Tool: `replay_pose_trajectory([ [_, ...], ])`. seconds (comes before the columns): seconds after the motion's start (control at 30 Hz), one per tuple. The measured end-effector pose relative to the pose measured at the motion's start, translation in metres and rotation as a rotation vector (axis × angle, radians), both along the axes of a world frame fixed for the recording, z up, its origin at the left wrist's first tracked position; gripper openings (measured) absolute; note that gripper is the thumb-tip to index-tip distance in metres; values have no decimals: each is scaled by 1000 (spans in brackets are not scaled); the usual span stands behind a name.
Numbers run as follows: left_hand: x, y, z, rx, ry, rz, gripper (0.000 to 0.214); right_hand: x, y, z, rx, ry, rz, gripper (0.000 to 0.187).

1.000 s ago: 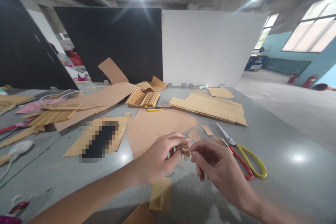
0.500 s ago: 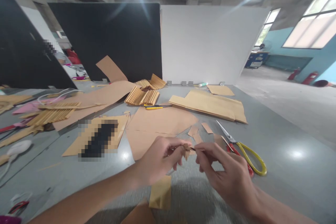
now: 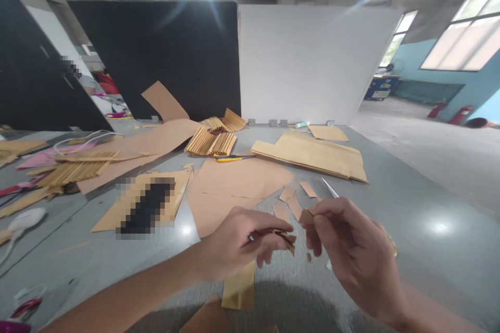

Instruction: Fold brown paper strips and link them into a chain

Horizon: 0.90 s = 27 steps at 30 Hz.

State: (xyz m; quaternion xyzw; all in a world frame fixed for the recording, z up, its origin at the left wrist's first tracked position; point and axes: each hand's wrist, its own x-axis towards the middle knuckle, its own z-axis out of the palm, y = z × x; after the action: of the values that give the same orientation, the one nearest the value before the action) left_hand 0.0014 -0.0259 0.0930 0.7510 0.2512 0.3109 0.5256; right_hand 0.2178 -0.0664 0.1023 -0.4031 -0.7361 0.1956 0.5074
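My left hand [image 3: 244, 237] pinches a small crumpled bundle of brown paper [image 3: 288, 239] between thumb and fingers. Across a narrow gap, my right hand [image 3: 347, 250] is closed on a torn piece of brown paper [image 3: 307, 217]. A tiny paper scrap [image 3: 309, 257] shows just below, between the hands. Behind my right hand lies a pair of scissors [image 3: 330, 188], mostly covered, with its blade tip and a bit of yellow handle showing. Several cut paper pieces [image 3: 308, 189] are on the table beyond my fingers. A yellowish paper strip [image 3: 239, 289] lies under my left wrist.
A large brown paper sheet [image 3: 230, 182] covers the table's middle, with a yellow utility knife [image 3: 228, 158] at its far edge. Pleated paper [image 3: 211, 141] and folded kraft paper [image 3: 312, 156] lie behind. Black and white panels [image 3: 312, 62] stand at the back.
My hands have moved apart. My right hand has shifted right with a paper piece, now covering most of the scissors. A tiny scrap now shows between the hands.
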Motion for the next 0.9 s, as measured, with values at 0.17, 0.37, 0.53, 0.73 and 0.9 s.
replay_pose_trajectory([
  [0.17,-2,-3,8,84,50,-28,25,-1,-7,4,68,-26,36,11],
  [0.37,-5,-4,2,327,34,13,29,10,-5,4,260,-156,-36,32],
  [0.53,-5,-5,-1,377,12,39,29,20,-2,13,322,-392,26,21],
  [0.73,-3,-4,-1,404,-46,74,28,19,-5,20,392,-554,133,22],
  [0.9,-2,-4,0,413,-59,70,26,19,-3,20,322,-532,190,19],
])
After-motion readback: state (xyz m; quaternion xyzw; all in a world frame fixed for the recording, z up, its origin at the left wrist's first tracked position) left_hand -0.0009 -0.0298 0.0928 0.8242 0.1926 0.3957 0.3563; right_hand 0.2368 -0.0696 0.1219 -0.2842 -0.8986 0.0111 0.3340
